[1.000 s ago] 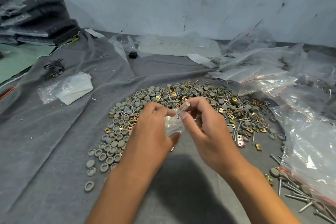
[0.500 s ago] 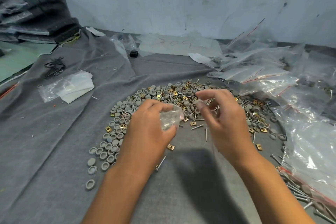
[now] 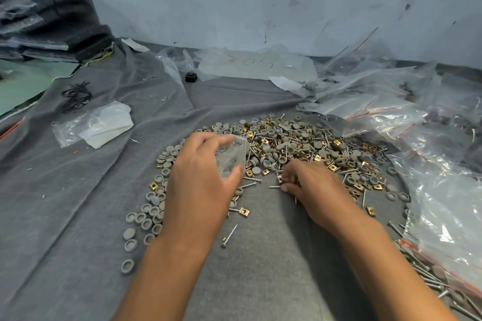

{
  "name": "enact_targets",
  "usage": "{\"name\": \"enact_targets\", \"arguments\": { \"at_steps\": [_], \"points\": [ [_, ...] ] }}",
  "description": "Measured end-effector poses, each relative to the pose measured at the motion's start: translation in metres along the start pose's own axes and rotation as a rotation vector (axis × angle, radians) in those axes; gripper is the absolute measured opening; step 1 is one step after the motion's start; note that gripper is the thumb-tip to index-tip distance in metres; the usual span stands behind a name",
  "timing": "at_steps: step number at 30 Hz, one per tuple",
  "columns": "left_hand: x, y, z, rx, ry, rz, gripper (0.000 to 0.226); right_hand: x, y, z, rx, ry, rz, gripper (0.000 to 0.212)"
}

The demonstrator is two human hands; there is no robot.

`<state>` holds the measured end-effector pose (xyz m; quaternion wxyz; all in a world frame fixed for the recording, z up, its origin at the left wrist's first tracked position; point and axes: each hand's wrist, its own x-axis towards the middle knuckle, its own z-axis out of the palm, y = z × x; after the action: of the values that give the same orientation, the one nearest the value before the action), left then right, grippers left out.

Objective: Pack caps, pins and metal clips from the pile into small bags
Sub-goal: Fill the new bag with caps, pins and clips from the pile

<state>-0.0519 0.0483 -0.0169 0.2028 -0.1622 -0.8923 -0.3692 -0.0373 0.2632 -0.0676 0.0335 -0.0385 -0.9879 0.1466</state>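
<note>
A wide pile (image 3: 294,143) of grey round caps, brass-coloured metal clips and thin metal pins lies on the grey cloth (image 3: 78,216). My left hand (image 3: 200,185) holds a small clear bag (image 3: 232,156) between thumb and fingers, just above the pile's near left edge. My right hand (image 3: 310,187) is down on the cloth at the pile's near edge, its fingertips pinching a pin (image 3: 275,186) and small parts. A loose pin (image 3: 229,236) and a clip (image 3: 244,211) lie between my forearms.
Large clear bags (image 3: 443,190) with red seal strips crowd the right side; several pins lie under one at the lower right. A flat stack of small empty bags (image 3: 96,126) sits at the left. Dark folded fabric (image 3: 52,21) is stacked at the back left.
My right hand has left the bag's mouth and dropped to the pile's near edge, taking hold of a pin. My left hand still holds the bag, moved slightly left and up.
</note>
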Motion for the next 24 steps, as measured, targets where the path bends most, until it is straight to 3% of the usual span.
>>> {"name": "enact_targets", "arguments": {
  "at_steps": [3,7,13,17,20,24],
  "points": [
    [-0.001,0.001,0.001,-0.014,-0.013,0.0,0.045,0.001,0.005,-0.002,0.093,-0.009,-0.014,0.017],
    [-0.003,0.002,0.003,-0.006,-0.032,0.013,0.047,0.006,0.014,-0.001,0.111,0.141,0.043,0.019],
    [-0.002,-0.002,0.007,-0.012,-0.053,0.017,0.047,0.008,0.007,0.006,0.017,0.122,0.006,0.004],
    [-0.002,-0.003,0.01,0.014,-0.063,0.016,0.048,0.008,0.008,0.007,-0.004,0.109,0.009,0.005],
    [-0.004,-0.002,0.012,0.02,-0.083,0.029,0.048,0.009,0.004,0.0,0.159,0.187,0.006,0.02],
    [-0.003,0.001,0.015,-0.001,-0.091,0.037,0.051,-0.002,-0.032,-0.021,0.505,0.423,-0.212,0.013]
  ]
}}
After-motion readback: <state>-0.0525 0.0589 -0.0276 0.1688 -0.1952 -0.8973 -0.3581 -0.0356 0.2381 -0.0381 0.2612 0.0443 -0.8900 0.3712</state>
